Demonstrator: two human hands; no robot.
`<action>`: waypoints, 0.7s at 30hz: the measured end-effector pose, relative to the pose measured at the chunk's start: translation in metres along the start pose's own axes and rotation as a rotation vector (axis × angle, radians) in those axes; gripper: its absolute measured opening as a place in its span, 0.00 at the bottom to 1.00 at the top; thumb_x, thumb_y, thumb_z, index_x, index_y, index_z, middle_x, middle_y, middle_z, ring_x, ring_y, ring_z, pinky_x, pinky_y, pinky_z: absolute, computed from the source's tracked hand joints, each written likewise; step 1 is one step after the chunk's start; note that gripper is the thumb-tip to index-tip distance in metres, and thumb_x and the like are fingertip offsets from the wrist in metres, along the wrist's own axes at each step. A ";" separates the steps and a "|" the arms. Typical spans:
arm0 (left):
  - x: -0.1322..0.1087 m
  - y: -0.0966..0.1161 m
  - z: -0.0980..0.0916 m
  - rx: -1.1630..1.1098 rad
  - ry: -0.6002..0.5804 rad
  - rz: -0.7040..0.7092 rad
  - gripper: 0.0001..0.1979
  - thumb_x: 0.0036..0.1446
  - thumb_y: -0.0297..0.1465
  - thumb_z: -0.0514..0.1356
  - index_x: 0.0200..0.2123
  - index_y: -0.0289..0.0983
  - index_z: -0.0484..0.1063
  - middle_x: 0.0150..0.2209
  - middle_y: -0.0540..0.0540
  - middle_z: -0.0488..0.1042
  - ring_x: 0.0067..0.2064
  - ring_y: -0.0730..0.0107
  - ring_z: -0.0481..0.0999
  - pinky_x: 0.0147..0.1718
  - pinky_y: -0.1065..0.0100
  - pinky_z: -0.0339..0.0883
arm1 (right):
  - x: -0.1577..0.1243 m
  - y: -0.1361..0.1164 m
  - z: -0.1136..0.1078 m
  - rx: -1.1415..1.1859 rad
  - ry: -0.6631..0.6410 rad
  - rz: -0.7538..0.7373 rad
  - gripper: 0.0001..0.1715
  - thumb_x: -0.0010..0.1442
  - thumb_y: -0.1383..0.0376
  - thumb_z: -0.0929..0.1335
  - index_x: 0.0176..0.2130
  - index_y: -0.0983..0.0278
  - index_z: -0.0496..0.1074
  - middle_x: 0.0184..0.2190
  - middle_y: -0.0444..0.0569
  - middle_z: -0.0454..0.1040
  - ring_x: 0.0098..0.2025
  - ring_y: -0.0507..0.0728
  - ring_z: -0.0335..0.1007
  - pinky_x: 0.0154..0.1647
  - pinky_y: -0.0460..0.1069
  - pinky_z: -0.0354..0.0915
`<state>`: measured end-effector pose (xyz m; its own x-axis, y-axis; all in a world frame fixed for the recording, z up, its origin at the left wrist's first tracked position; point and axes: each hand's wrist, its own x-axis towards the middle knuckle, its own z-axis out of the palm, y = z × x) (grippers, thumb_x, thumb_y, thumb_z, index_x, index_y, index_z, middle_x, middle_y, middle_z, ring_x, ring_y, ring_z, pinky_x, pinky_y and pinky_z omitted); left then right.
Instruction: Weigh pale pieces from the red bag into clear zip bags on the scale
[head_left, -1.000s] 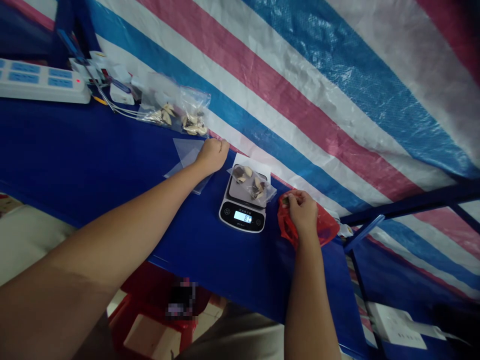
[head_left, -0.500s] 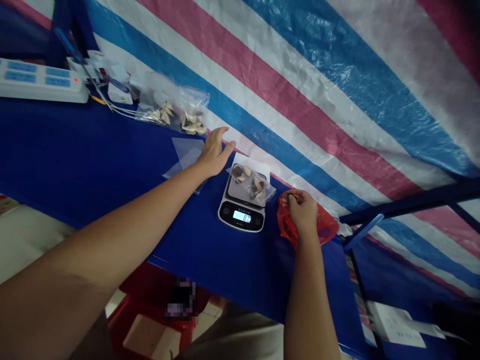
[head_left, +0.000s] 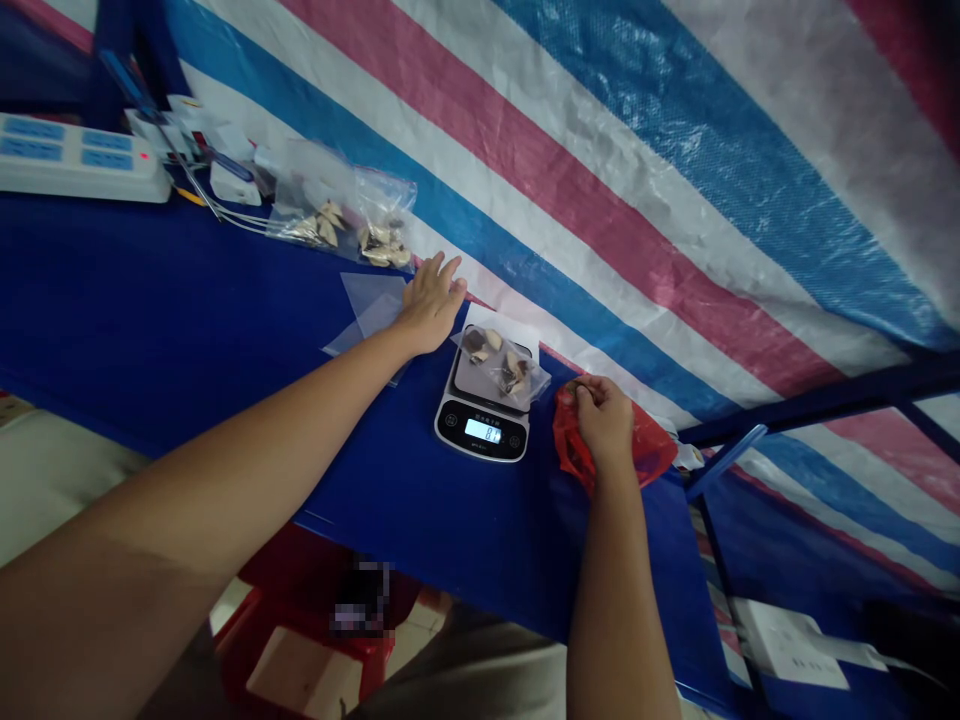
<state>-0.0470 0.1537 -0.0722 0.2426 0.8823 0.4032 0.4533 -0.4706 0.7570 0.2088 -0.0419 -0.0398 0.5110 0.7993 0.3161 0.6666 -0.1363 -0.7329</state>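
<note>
My left hand (head_left: 433,303) holds nothing, its fingers apart, beside flat clear plastic bags (head_left: 371,305) on the blue table. To its right stands a kitchen scale (head_left: 482,430) with a lit display. Across the scale's platform lies a clear plastic bag (head_left: 504,365) with pale and dark-brown pieces inside, perhaps dried mushroom slices. My right hand (head_left: 604,415) is over a red plastic bag (head_left: 651,450), thumb and fingers pinched together at its opening. A small dark bit shows at the fingertips, too unclear to name. The red bag's contents are mostly hidden.
Filled clear bags (head_left: 386,235) lie at the back by the striped sheet (head_left: 525,160). A power strip (head_left: 75,160), cables and a screwdriver (head_left: 161,130) are at the far left. Below the table's front edge is a red stool (head_left: 375,665). A blue frame bar (head_left: 726,462) rises at right.
The fingers of my left hand have spread a little and its back has turned up. My right hand stays at the red bag, and the scale and its bag have not moved.
</note>
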 end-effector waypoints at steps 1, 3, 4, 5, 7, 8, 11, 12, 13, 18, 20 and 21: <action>0.000 -0.002 0.001 0.002 0.009 0.009 0.33 0.70 0.51 0.37 0.71 0.44 0.53 0.74 0.39 0.47 0.75 0.50 0.43 0.71 0.45 0.38 | 0.000 0.000 0.000 -0.016 0.007 -0.013 0.13 0.58 0.59 0.66 0.40 0.62 0.75 0.35 0.52 0.82 0.37 0.62 0.81 0.43 0.57 0.74; 0.001 -0.005 0.005 0.001 0.030 0.027 0.32 0.70 0.50 0.37 0.70 0.43 0.55 0.74 0.39 0.49 0.75 0.49 0.45 0.70 0.44 0.40 | 0.000 -0.002 0.000 -0.036 0.015 -0.026 0.13 0.58 0.59 0.66 0.40 0.62 0.75 0.36 0.53 0.82 0.38 0.62 0.81 0.45 0.57 0.74; 0.001 -0.006 0.006 -0.002 0.050 0.043 0.32 0.71 0.50 0.37 0.69 0.42 0.57 0.73 0.38 0.51 0.74 0.49 0.47 0.70 0.43 0.42 | -0.001 -0.002 0.000 -0.041 0.015 -0.026 0.13 0.58 0.59 0.66 0.40 0.62 0.75 0.36 0.53 0.82 0.38 0.62 0.81 0.45 0.57 0.74; 0.002 -0.008 0.007 -0.009 0.082 0.065 0.30 0.71 0.48 0.38 0.67 0.41 0.59 0.72 0.37 0.54 0.73 0.49 0.49 0.70 0.44 0.43 | -0.001 -0.004 -0.001 -0.045 0.015 -0.021 0.13 0.58 0.59 0.66 0.40 0.62 0.75 0.36 0.53 0.82 0.38 0.62 0.81 0.44 0.57 0.73; 0.002 -0.009 0.007 -0.032 0.177 0.125 0.26 0.71 0.44 0.42 0.63 0.40 0.64 0.69 0.37 0.60 0.71 0.51 0.55 0.70 0.47 0.46 | -0.002 -0.006 -0.001 -0.047 0.015 -0.010 0.13 0.58 0.60 0.66 0.40 0.63 0.75 0.36 0.53 0.82 0.36 0.62 0.80 0.43 0.57 0.73; 0.003 -0.009 0.006 -0.045 0.229 0.155 0.23 0.71 0.41 0.44 0.61 0.40 0.66 0.67 0.38 0.63 0.69 0.53 0.58 0.69 0.49 0.49 | -0.002 -0.008 -0.001 -0.047 0.014 -0.010 0.13 0.58 0.60 0.66 0.40 0.63 0.75 0.35 0.53 0.82 0.36 0.62 0.80 0.43 0.57 0.73; 0.003 -0.004 -0.002 -0.076 0.324 0.213 0.17 0.66 0.29 0.48 0.49 0.42 0.74 0.61 0.43 0.70 0.63 0.57 0.66 0.65 0.53 0.57 | -0.004 -0.011 -0.001 -0.052 0.019 -0.032 0.12 0.58 0.61 0.66 0.40 0.63 0.75 0.36 0.54 0.82 0.38 0.62 0.80 0.44 0.56 0.73; 0.003 -0.002 -0.005 -0.090 0.330 0.229 0.17 0.64 0.27 0.48 0.43 0.41 0.76 0.58 0.44 0.73 0.61 0.58 0.68 0.63 0.54 0.59 | -0.004 -0.011 -0.001 -0.057 0.021 -0.038 0.13 0.58 0.61 0.66 0.40 0.63 0.75 0.36 0.54 0.82 0.39 0.62 0.80 0.45 0.57 0.73; 0.002 0.000 -0.008 -0.112 0.321 0.247 0.16 0.61 0.24 0.48 0.35 0.40 0.76 0.54 0.44 0.76 0.57 0.59 0.71 0.61 0.55 0.61 | -0.004 -0.011 -0.001 -0.063 0.021 -0.041 0.13 0.58 0.61 0.66 0.40 0.63 0.75 0.37 0.54 0.82 0.40 0.62 0.80 0.45 0.57 0.73; -0.001 0.004 -0.014 -0.189 0.179 0.270 0.12 0.48 0.23 0.49 0.16 0.39 0.58 0.22 0.48 0.70 0.29 0.68 0.71 0.36 0.65 0.66 | -0.003 -0.011 0.000 -0.036 0.010 -0.024 0.12 0.58 0.61 0.66 0.40 0.63 0.75 0.37 0.55 0.82 0.39 0.62 0.80 0.45 0.57 0.73; -0.001 0.003 -0.015 -0.156 0.159 0.223 0.10 0.46 0.23 0.49 0.16 0.40 0.56 0.17 0.50 0.62 0.25 0.69 0.64 0.31 0.65 0.61 | -0.003 -0.011 0.000 -0.019 0.008 -0.019 0.12 0.57 0.61 0.66 0.39 0.63 0.74 0.37 0.55 0.82 0.39 0.62 0.80 0.44 0.57 0.74; -0.001 0.003 -0.015 -0.146 0.155 0.204 0.10 0.45 0.23 0.49 0.16 0.40 0.56 0.16 0.51 0.59 0.24 0.70 0.62 0.30 0.65 0.60 | -0.003 -0.011 0.000 -0.017 0.009 -0.018 0.12 0.57 0.61 0.66 0.39 0.63 0.74 0.37 0.55 0.82 0.39 0.62 0.80 0.44 0.57 0.74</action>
<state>-0.0586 0.1515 -0.0625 0.1771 0.7647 0.6196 0.2777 -0.6428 0.7139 0.1999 -0.0423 -0.0325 0.5038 0.7965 0.3343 0.6845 -0.1320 -0.7170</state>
